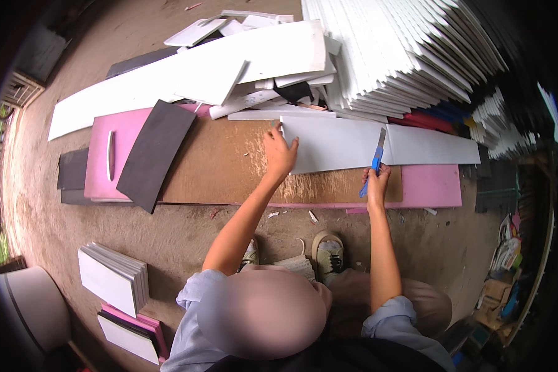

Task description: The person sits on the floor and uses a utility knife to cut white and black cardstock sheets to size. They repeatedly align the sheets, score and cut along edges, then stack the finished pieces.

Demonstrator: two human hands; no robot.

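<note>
white foam sheet [341,144] lies flat across a brown board [229,164] on the dirt floor [186,235]. the left hand [279,154] presses its near-left corner, fingers spread flat. the right hand [376,185] has its fingers wrapped tight round a blue utility knife [374,162], blade on the sheet. a pink panel [431,186] sits beneath, and a tall stack of white sheets [403,49] lies behind.

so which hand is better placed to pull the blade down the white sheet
Right. The right hand holds the blue knife with its blade on the white sheet. The left hand lies flat on the sheet's left end, pinning it to the brown board.
</note>
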